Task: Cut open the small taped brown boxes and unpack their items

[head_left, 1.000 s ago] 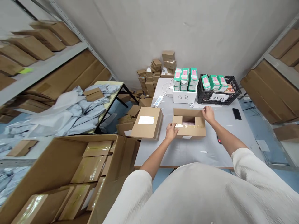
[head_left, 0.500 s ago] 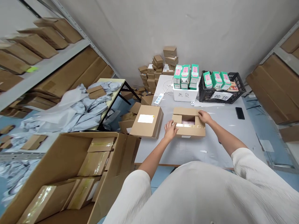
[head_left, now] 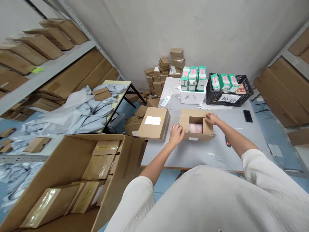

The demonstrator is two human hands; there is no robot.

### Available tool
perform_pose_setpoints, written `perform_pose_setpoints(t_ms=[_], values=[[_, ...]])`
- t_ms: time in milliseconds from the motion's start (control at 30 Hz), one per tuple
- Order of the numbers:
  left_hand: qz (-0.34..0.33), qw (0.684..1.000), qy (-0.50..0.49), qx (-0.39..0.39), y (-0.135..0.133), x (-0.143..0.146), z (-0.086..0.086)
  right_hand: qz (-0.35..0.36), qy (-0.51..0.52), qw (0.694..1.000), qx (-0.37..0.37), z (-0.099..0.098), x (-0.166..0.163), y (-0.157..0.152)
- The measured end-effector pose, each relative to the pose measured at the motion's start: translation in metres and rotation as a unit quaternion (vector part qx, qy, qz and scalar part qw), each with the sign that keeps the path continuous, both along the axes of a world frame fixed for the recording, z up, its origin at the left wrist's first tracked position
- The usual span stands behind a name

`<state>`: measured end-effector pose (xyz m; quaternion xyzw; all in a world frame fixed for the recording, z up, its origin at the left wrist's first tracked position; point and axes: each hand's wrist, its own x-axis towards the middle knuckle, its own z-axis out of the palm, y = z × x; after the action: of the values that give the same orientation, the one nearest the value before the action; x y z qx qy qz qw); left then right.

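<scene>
Head view, small carton: the small carton [head_left: 196,127] is being kept on the counter [head_left: 193,154], near its middle, just right of a sealed box [head_left: 154,124], with its top flaps being spread open
Left hand: the left hand [head_left: 177,132] is being pressed against the carton's near left corner with fingers curled; whether that grip is being closed on the flap cannot be told
Right hand: the right hand [head_left: 212,118] is being laid over the right flap, and its grip is being judged as narrow, closed on the flap's edge
Contents: a pink packet [head_left: 195,128] is being shown inside, lying flat on the bottom
Handling: the carton is being judged light and fairly stiff in the walls, while the loose flaps are being judged floppy and easily creased; the packet is being judged soft and slippery
Where to hold: the two short side walls or the bottom corners are being judged the safest places, not the flaps
Hidden: the packet's print, its depth in the carton and anything beneath it are being hidden by the walls; the right thumb is being covered by the fingers
Hard to make out: a dark tool [head_left: 227,141] beside the right forearm is being shown too small to name
</scene>
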<state>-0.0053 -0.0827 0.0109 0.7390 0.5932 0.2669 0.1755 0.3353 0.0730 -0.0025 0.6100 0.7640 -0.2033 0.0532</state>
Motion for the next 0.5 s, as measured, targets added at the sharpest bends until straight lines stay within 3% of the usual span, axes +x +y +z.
perform_pose_setpoints(t_ms=[100,233,367,500], values=[[-0.039,0.999,0.003,-0.016,-0.013,-0.006,0.002,0.007,-0.006,1.000,0.000,0.003,-0.004,-0.008],[-0.143,0.988,0.031,-0.043,-0.027,-0.018,-0.001,-0.008,-0.004,1.000,0.012,0.002,-0.010,-0.019],[-0.262,0.963,0.063,-0.021,-0.032,-0.018,-0.016,-0.027,-0.013,0.999,0.015,-0.006,-0.016,-0.024],[-0.310,0.949,0.051,0.023,-0.025,0.001,-0.034,-0.040,-0.016,0.999,0.016,-0.016,-0.019,-0.027]])
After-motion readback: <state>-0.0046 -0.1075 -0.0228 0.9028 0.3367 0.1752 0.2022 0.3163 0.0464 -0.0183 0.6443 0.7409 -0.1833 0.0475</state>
